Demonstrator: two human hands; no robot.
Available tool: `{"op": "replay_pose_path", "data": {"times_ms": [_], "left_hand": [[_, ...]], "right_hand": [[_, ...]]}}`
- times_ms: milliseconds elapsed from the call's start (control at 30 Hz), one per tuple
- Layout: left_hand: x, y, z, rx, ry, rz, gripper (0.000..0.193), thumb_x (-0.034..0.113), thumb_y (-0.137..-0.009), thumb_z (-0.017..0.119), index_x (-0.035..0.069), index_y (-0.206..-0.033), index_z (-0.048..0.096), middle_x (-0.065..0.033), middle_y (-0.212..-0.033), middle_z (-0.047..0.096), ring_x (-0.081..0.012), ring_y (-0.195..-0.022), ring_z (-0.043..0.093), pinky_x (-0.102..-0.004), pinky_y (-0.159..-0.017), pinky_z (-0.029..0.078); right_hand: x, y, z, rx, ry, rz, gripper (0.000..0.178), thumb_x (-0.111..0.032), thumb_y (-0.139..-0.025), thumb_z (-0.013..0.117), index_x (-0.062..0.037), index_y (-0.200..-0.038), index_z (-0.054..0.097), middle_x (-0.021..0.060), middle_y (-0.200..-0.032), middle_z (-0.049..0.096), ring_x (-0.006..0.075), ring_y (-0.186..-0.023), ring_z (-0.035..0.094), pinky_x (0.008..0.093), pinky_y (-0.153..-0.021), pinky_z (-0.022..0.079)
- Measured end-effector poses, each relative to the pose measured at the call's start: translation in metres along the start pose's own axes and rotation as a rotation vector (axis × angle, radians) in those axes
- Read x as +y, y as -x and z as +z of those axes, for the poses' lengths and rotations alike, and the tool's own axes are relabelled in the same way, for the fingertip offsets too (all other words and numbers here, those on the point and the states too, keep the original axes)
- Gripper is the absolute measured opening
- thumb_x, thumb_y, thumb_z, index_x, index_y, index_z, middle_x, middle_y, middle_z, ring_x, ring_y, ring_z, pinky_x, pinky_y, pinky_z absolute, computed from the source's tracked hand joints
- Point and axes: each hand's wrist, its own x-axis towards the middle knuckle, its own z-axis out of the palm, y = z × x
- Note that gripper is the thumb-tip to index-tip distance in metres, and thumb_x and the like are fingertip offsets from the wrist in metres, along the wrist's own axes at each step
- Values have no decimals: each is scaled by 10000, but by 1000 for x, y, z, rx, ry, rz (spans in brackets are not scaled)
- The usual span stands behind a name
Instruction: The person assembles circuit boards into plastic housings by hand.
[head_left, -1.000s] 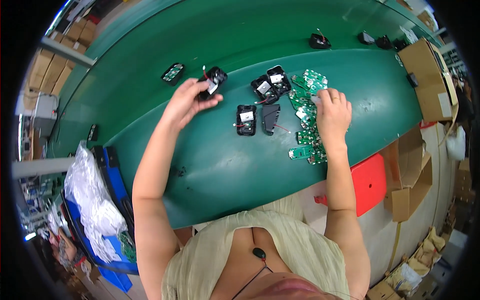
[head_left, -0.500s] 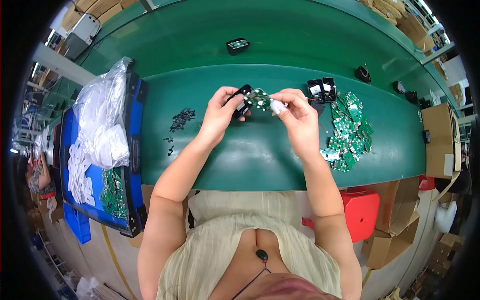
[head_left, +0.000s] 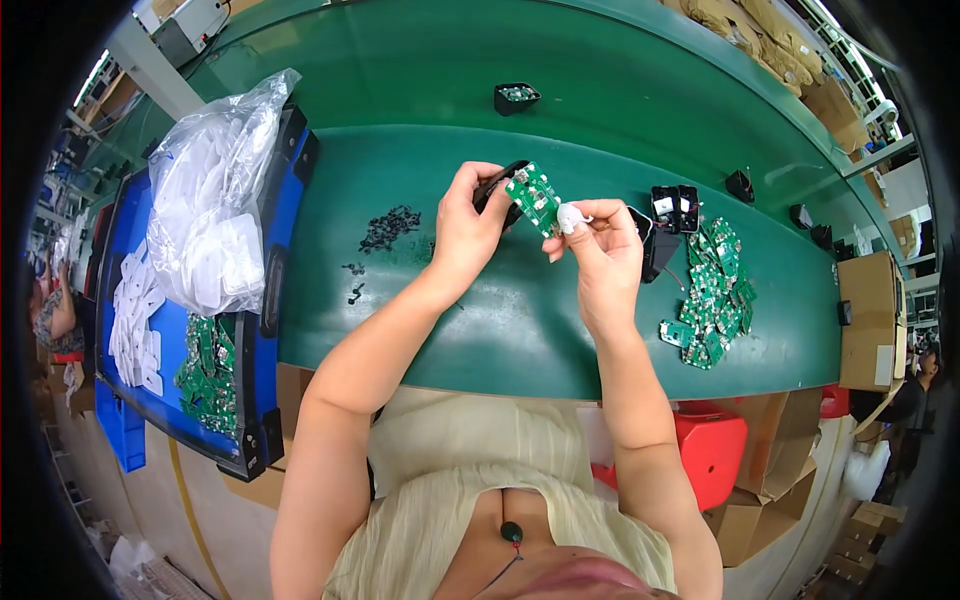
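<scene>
The left hand (head_left: pixel 473 215) grasps a black case (head_left: pixel 497 183), while the right hand (head_left: pixel 605 240) has its grip closed on a white wad (head_left: pixel 571 218) at the corner of a green board (head_left: pixel 534 198). The board is tilted between the hands, over the worktop (head_left: pixel 520 340), partly covering the case; whether the left thumb also bears on it, I cannot tell. It would be best handled by its edges, with the case held firm, light pressure on the soldered parts and any wire kept from being pinched. At left, a blue crate (head_left: pixel 264 390) holds a clear bag (head_left: pixel 205 230) of white pieces, loose white plates (head_left: pixel 137 320) and more boards (head_left: pixel 210 380). At the far side, a small box (head_left: pixel 508 106) has circuitry inside. Two open cases (head_left: pixel 688 222) beside the board pile (head_left: pixel 715 285) contain pale blocks. The carton (head_left: pixel 868 325) at right hides its contents.
</scene>
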Motion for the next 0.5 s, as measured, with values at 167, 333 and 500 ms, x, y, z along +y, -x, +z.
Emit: {"op": "replay_pose_path", "data": {"times_ms": [167,333,500], "left_hand": [[-9,-2,-5,-29,-34,40,125,96,-884,570,10,-962,525,-32,-782,599,-61,-625,537,-222,-505,447],[55,-18,-37,-353,117,-23,163,92,-853,560,25,-1000,580,-72,-989,616,-129,-682,582,-246,-598,481],[60,2,-37,-785,-142,-10,160,-30,-782,590,12,-935,605,-83,-1088,569,-121,-765,578,-245,-688,471]], "right_hand": [[2,-1,0,-20,-8,-30,146,-22,-880,557,19,-1009,503,105,-923,587,145,-699,600,248,-609,500],[-19,-19,-34,55,927,-581,123,47,-784,568,-20,-865,631,76,-844,593,206,-812,536,308,-702,449],[-16,-15,-26,-296,791,-492,166,49,-742,581,-42,-859,655,68,-815,603,229,-811,535,328,-707,436]]}}
